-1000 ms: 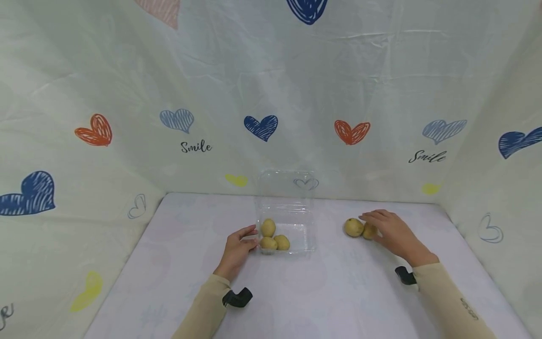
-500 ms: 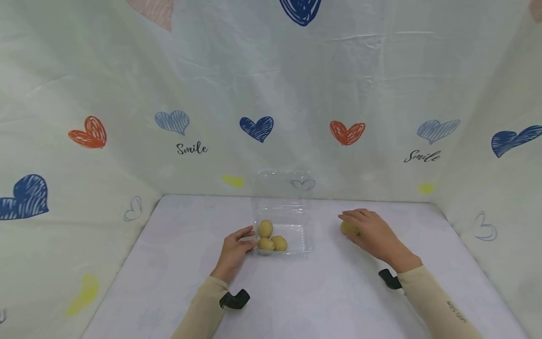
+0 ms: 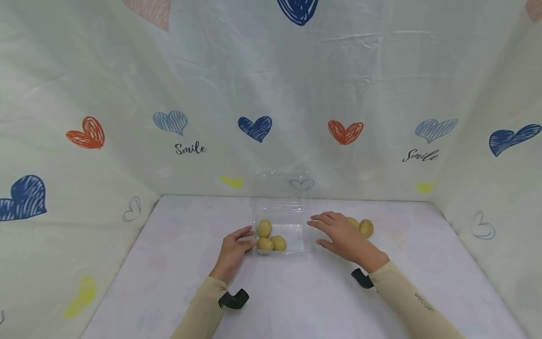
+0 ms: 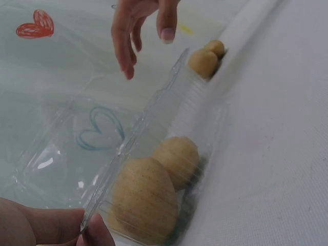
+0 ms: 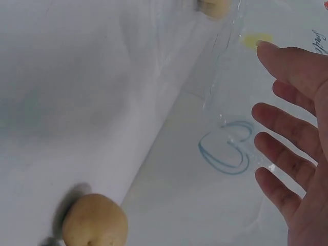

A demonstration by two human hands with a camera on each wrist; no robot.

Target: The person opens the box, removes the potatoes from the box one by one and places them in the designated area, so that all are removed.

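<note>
A clear plastic clamshell box (image 3: 297,238) lies with its lid (image 3: 277,186) raised at the back. Three potatoes (image 3: 264,229) sit in its left part. At the box's left edge, my left hand (image 3: 230,255) pinches the rim between thumb and finger, as the left wrist view shows. My right hand (image 3: 344,239) hovers just right of the box, fingers spread and nothing in them. Behind it on the table are two more potatoes (image 3: 366,228), one partly hidden by the hand. In the right wrist view one potato (image 5: 96,220) shows clearly, apart from the fingers.
The white table (image 3: 288,301) ends at the back against a pale curtain (image 3: 372,84) printed with hearts. More curtain hangs at both sides. A black strap piece (image 3: 362,278) sticks out from the right wrist, and another (image 3: 234,299) from the left.
My right hand has moved left, past the two loose potatoes, to beside the box; those potatoes are behind it now. The left hand stays at the box rim. The head view has shifted slightly.
</note>
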